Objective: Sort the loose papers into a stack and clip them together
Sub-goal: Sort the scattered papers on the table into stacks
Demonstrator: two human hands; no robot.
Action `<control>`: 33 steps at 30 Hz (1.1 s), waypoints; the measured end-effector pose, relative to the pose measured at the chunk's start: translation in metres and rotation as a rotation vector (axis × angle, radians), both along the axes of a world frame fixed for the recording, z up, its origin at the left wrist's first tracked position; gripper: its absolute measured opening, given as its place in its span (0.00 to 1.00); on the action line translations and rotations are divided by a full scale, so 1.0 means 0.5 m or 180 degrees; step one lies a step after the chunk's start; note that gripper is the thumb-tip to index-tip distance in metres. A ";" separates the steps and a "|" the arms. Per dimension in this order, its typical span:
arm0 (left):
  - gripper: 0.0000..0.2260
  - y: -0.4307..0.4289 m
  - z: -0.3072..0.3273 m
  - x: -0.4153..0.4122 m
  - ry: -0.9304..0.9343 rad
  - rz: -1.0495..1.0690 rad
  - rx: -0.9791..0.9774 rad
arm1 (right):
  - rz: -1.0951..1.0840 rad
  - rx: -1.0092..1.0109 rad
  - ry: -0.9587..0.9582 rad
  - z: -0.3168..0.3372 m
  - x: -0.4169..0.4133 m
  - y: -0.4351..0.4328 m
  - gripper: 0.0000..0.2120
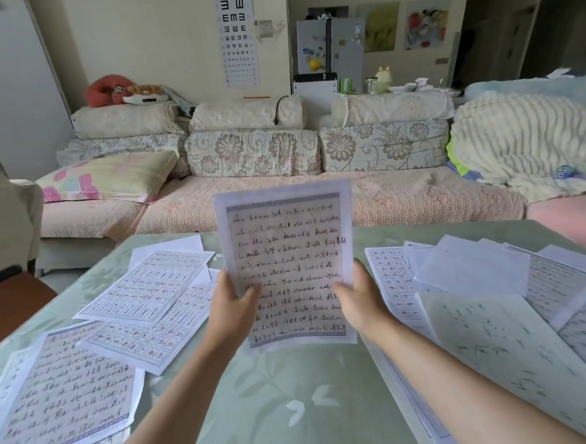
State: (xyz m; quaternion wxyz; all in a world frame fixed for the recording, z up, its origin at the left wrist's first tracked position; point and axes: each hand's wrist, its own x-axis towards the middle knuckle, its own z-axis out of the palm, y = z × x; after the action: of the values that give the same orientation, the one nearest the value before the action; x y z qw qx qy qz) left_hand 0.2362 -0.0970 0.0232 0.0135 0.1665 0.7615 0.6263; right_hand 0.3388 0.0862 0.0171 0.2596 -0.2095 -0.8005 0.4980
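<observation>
- The left hand pinches the left edge of a white paper sheet with handwritten lines and a blue-grey border. The thumb lies on the front and the other fingers are hidden behind.
- The right hand pinches the right edge the same way.
- The sheet stands upright between the thumbs, above the pale green leaf-patterned table.
- Overlapping loose white printed pages lie left of the left fingers, and more scattered white pages lie right of the right fingers.

The sheet is held up over the middle of the table. The left hand pinches its edge at 8 o'clock, the right hand at 4. On the table the left papers overlap at 9 o'clock, the right papers at 3. The sofa runs behind the table at 12, with a pillow on it at 10 and a blanket at 2. A chart hangs above the sofa at 12.
</observation>
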 end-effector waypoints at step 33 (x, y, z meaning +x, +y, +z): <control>0.19 0.476 -0.101 0.331 -0.0603 -0.1478 -0.2169 | -0.1491 -0.0474 -0.2088 -0.046 0.457 0.416 0.10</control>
State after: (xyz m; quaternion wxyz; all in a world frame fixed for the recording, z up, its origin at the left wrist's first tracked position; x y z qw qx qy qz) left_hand 0.4017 0.1410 -0.0271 0.2785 0.2614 0.8627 0.3316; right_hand 0.5671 0.2940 -0.0059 0.0811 -0.5520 -0.7332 0.3888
